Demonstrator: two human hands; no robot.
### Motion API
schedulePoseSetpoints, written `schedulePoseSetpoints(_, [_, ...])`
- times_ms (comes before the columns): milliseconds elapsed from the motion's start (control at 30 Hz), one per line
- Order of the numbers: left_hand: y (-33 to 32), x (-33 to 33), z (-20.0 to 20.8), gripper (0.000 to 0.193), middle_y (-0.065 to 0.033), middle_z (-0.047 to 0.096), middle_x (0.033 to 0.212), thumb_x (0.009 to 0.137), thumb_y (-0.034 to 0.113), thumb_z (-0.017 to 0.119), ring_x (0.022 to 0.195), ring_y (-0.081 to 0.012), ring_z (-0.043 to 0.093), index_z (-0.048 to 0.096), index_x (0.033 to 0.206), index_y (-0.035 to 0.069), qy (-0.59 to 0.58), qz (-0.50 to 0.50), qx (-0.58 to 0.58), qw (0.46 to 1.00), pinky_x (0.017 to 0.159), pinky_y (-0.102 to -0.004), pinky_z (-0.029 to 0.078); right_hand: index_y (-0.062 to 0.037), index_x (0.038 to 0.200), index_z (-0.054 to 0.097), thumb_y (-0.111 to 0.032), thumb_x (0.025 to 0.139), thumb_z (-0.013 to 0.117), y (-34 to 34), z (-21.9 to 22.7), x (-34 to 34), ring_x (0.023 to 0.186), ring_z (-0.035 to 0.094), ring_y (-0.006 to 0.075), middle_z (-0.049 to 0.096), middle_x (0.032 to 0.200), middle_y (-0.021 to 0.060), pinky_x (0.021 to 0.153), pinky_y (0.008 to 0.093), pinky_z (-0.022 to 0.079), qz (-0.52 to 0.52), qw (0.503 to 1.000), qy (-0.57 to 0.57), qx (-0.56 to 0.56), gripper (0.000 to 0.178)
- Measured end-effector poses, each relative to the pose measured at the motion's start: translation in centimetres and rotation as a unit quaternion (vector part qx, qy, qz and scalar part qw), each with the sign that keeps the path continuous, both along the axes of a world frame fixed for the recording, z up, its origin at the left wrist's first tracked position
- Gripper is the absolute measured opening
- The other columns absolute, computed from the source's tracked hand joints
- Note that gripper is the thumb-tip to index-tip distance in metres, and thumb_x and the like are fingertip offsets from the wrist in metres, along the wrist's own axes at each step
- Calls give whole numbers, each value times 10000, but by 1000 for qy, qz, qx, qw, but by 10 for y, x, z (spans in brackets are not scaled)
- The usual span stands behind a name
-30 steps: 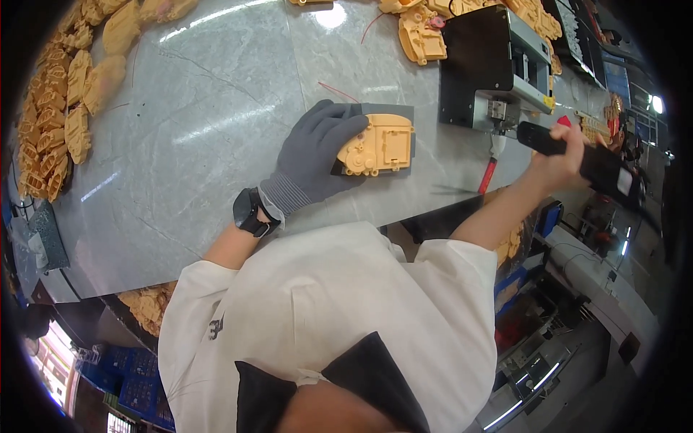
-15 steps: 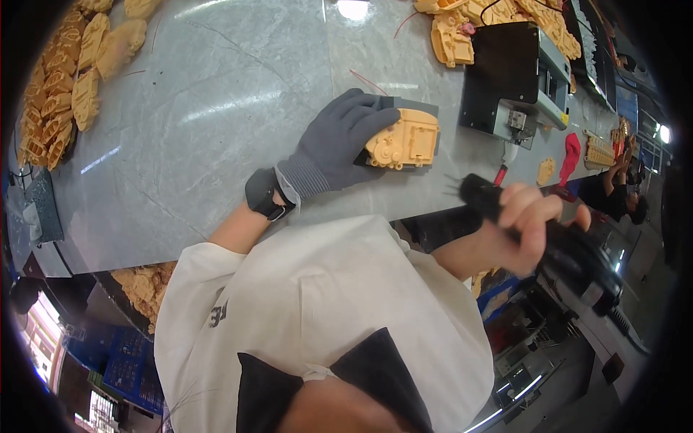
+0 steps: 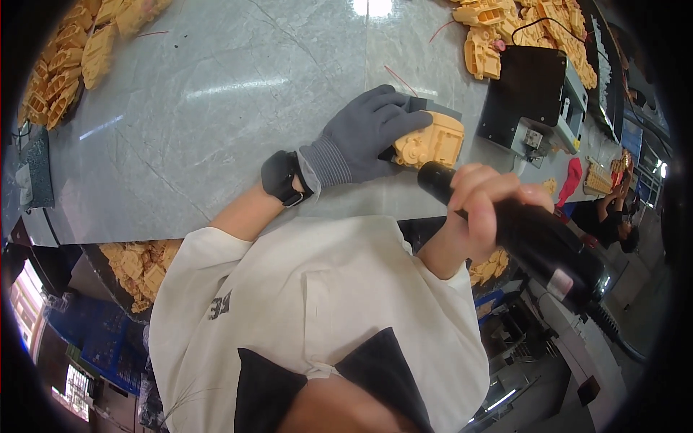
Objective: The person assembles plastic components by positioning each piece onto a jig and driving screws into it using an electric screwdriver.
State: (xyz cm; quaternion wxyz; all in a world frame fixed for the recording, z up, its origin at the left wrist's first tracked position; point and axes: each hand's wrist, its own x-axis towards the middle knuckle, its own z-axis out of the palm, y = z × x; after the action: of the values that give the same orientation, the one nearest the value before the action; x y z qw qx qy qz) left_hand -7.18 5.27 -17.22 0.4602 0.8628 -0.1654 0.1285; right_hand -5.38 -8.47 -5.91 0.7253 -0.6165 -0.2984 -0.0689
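My left hand (image 3: 367, 133), in a grey knitted glove, grips a yellow moulded plastic part (image 3: 438, 141) and presses it against a dark grey block (image 3: 442, 108) on the table. The fingers lie over the part's left side, and the thumb is hidden. Bare, my right hand (image 3: 487, 206) is wrapped round a black corded electric screwdriver (image 3: 538, 242). The tool's front end sits at the near edge of the yellow part, and whether its tip touches cannot be made out.
Beyond my right hand stands a black box-shaped machine (image 3: 523, 94) with a metal front. Yellow parts are heaped at the far right (image 3: 487, 54) and far left (image 3: 65, 72). A red cloth (image 3: 570, 180) lies at the right, and another person (image 3: 613, 216) works farther along.
My right hand has brought the screwdriver leftward, up to the yellow part. My left hand keeps its grip on the part, while the whole view has shifted slightly.
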Motion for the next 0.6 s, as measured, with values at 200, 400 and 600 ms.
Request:
schedulePoseSetpoints(200, [0,0,2,747,-118,546,1032,546,234,772,1045,-308,500,457,1215,131,3,-11,-23,1000,954,-411,390,-61,1076,360,30,684,486,4,1,-2,412,448,183,461,587,77,477,337,404,-10,1000,1,-15,422])
schedulePoseSetpoints(400, [1,0,2,768,-106,527,1094,530,230,796,1059,-315,491,465,1216,126,1,-10,-30,999,920,-409,421,-80,1056,333,32,728,520,0,2,-4,466,470,181,475,616,82,506,342,420,5,1000,12,-12,394])
schedulePoseSetpoints(600, [2,-2,1,763,-101,533,1100,539,236,792,1070,-308,488,468,1220,123,3,-10,-28,1000,936,-409,413,-77,1022,331,47,731,522,-2,0,-1,473,473,181,476,622,84,512,339,421,51,998,-1,-37,369])
